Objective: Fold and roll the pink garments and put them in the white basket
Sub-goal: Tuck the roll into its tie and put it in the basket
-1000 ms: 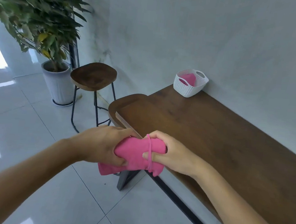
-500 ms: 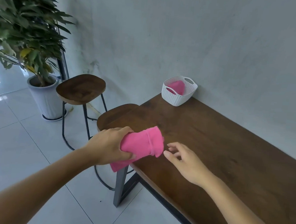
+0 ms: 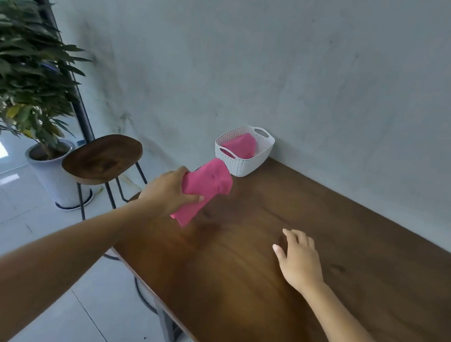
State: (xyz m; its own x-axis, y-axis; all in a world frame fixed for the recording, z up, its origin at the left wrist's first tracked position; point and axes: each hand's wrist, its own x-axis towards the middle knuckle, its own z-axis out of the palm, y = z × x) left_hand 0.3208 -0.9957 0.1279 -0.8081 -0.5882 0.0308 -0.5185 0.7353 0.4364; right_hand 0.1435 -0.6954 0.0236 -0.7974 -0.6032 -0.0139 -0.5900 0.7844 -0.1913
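Note:
My left hand (image 3: 165, 192) grips a rolled pink garment (image 3: 207, 183) and holds it above the table, just short of the white basket (image 3: 249, 165). The roll's far end overlaps the basket's near rim in the view. The basket stands at the table's far corner against the wall, and another pink garment (image 3: 241, 146) lies inside it. My right hand (image 3: 300, 259) hovers over or rests on the wooden table (image 3: 322, 235) with its fingers relaxed, holding nothing.
A wooden stool (image 3: 103, 156) on black legs stands left of the table. Behind it is a potted plant (image 3: 21, 74) in a white pot on the tiled floor. A grey wall (image 3: 311, 68) runs along the table's far side.
My right hand let go of the roll and dropped onto the table. My left hand carried the roll forward, from the table's near edge towards the basket.

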